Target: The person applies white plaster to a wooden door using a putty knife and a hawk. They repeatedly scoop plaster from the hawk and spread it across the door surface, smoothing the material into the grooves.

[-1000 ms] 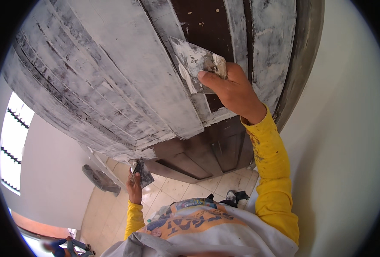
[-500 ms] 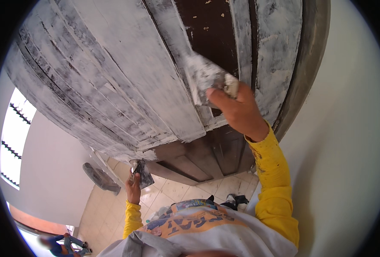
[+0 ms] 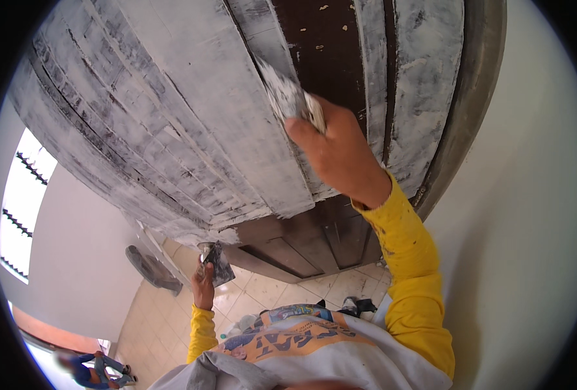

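Two hands are at work, and each one holds one tool. The right hand (image 3: 334, 146) is closed around a flat scraper with a wide blade smeared in white and grey paste (image 3: 283, 91); its thumb presses on the blade, while the other fingers are mostly hidden. This blade is just beyond the hand, to its left, over a wooden surface coated with whitish paste (image 3: 197, 84). One bare dark brown strip with small pale chips (image 3: 324, 49) lies directly beyond the same hand. The left hand (image 3: 202, 287), lower and well apart from the right one, grips a second scraper with a dark, paste-stained blade (image 3: 220, 268), held to the right of its fingers. Below the right hand there is one brown panelled wooden section (image 3: 282, 237). Far to the left of and below the left hand, one other person in blue (image 3: 92, 369) is visible.
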The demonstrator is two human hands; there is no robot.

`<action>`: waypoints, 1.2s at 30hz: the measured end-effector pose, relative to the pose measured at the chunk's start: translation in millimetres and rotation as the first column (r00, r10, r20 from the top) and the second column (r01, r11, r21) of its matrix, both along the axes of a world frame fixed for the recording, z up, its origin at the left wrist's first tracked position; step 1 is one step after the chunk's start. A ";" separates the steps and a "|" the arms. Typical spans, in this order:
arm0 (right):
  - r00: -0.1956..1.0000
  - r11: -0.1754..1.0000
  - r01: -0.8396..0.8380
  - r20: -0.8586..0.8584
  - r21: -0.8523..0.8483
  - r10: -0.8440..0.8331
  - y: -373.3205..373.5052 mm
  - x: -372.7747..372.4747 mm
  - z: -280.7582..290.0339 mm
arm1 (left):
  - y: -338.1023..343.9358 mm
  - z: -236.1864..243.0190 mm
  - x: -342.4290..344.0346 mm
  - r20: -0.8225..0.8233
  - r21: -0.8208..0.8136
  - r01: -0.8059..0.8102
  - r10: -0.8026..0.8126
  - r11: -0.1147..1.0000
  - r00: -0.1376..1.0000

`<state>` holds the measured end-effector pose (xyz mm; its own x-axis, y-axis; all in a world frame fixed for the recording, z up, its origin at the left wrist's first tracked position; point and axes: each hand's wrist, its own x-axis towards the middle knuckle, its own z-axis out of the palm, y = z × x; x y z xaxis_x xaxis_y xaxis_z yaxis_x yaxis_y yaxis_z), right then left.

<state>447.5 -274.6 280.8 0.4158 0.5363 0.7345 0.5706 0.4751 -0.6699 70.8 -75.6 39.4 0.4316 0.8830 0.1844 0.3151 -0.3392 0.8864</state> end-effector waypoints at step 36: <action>0.993 0.995 -0.066 -0.097 0.074 0.073 1.7 1.5 -18.2 | 4.3 -1.7 -2.1 0.014 -0.098 -0.010 0.011 0.995 1.000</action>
<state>449.0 -272.9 262.7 0.4523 0.5150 0.7281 0.4668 0.5589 -0.6853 68.7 -71.3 37.6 0.4204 0.9014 0.1035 0.3049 -0.2477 0.9196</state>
